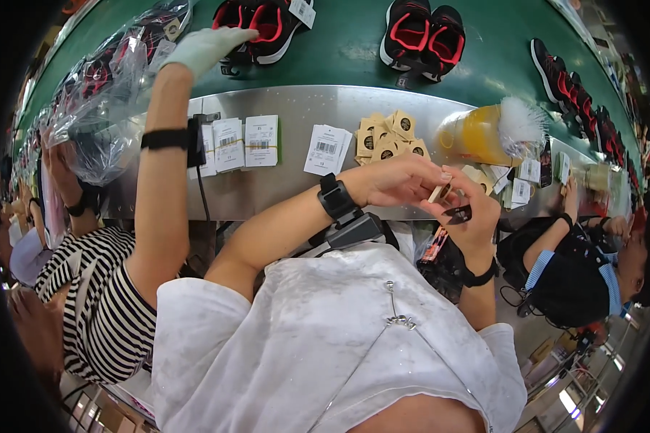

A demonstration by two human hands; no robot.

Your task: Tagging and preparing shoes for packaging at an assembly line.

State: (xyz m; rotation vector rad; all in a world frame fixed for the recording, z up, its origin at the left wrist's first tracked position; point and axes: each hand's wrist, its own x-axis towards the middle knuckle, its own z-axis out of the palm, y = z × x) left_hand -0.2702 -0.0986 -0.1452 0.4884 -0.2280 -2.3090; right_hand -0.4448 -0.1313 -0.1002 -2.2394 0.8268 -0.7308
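My left hand (403, 179) and my right hand (477, 216) meet over the metal ledge's front edge, fingers closed together. Between their fingertips is a small tan card tag (440, 192) with a dark print. A glossy black tag (458, 214) shows against the right hand's fingers. How the two tags are joined, if at all, I cannot make out. Just beyond my left hand lies a heap of tan tags (391, 137) with dark round prints. Beside the heap rest white barcode labels (327, 150). More tan tags (478, 177) lie partly hidden behind my right hand.
Banded white label stacks (261, 141) sit left on the ledge (289, 105). Right stands a yellow container (477, 133). Black-red shoes (422, 40) stand on the green belt (339, 61). A co-worker's gloved hand (206, 50) reaches in at left, near bagged shoes; another person (585, 267) is at right.
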